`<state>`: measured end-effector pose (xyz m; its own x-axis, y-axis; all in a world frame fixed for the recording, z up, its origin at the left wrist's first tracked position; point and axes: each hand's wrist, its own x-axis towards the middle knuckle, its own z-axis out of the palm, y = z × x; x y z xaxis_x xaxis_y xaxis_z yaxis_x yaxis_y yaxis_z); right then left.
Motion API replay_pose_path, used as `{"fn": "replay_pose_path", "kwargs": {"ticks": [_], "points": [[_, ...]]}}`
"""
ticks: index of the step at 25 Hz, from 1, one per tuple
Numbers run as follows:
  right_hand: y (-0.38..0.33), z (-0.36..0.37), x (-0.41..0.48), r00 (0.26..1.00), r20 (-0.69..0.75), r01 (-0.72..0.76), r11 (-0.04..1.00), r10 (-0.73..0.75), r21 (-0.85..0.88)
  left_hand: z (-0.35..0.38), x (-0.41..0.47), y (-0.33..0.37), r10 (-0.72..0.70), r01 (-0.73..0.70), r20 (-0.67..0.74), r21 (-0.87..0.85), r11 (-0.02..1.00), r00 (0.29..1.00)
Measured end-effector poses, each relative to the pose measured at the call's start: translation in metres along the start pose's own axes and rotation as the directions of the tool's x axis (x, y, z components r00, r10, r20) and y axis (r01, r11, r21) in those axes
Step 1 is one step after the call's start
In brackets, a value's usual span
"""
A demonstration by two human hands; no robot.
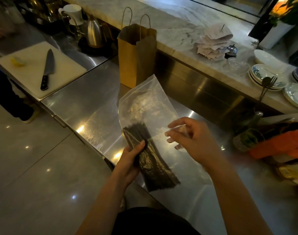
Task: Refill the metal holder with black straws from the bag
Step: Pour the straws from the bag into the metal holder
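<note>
Steel counter fills the head view, with a brown paper bag standing at its far edge and a knife lying on a white cutting board to the left. Over the counter, the left hand grips the black straws through the clear plastic bag. The right hand bends its fingers at the bag's side; blur hides whether they pinch it

No legible text anywhere, print on paper slips too blurred
</note>
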<state>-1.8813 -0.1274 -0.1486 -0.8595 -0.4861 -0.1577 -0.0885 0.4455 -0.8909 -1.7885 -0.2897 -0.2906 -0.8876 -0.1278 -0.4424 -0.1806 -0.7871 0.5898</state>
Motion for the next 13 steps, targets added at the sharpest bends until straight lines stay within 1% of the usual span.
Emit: {"fn": "replay_pose_path", "kwargs": {"ticks": [2,3,4,5,6,7,9,10,12,13], "points": [[-0.001,-0.001,-0.007,0.988,0.144,-0.042,0.995,0.054,-0.086,-0.006,0.000,0.000,0.018,-0.021,-0.061,-0.037,0.999,0.998],[-0.002,-0.002,-0.011,0.972,0.227,-0.038,0.991,0.067,-0.127,-0.011,0.001,0.000,0.028,-0.035,-0.097,-0.070,0.997,0.995],[-0.007,-0.003,-0.016,0.955,0.290,-0.020,0.993,0.054,-0.118,-0.014,0.001,0.001,0.029,-0.040,-0.107,-0.098,0.994,0.994],[-0.013,-0.003,-0.019,0.948,0.318,0.005,0.996,0.022,-0.084,-0.015,0.000,0.001,0.018,-0.030,-0.091,-0.133,0.991,0.996],[-0.018,-0.002,-0.022,0.946,0.323,0.035,0.997,-0.013,-0.062,-0.014,0.000,0.002,0.000,-0.012,-0.073,-0.167,0.986,0.997],[-0.020,0.000,-0.022,0.956,0.293,0.070,0.992,-0.035,-0.108,-0.013,-0.001,0.002,-0.013,0.002,-0.050,-0.205,0.979,0.999],[-0.017,0.003,-0.016,0.983,0.180,0.101,0.944,-0.045,-0.315,-0.012,-0.001,0.000,-0.010,0.004,-0.024,-0.261,0.965,1.000],[-0.017,0.003,-0.016,0.987,0.157,0.086,0.939,-0.034,-0.334,-0.011,-0.001,0.000,-0.010,0.006,-0.015,-0.264,0.964,1.000],[-0.020,0.002,-0.017,0.982,0.187,0.082,0.965,-0.035,-0.247,-0.011,-0.001,0.001,-0.022,0.014,-0.029,-0.256,0.966,0.999],[-0.018,0.002,-0.016,0.984,0.173,0.075,0.969,-0.034,-0.235,-0.011,-0.001,0.002,-0.021,0.008,-0.042,-0.268,0.963,0.999]]}}
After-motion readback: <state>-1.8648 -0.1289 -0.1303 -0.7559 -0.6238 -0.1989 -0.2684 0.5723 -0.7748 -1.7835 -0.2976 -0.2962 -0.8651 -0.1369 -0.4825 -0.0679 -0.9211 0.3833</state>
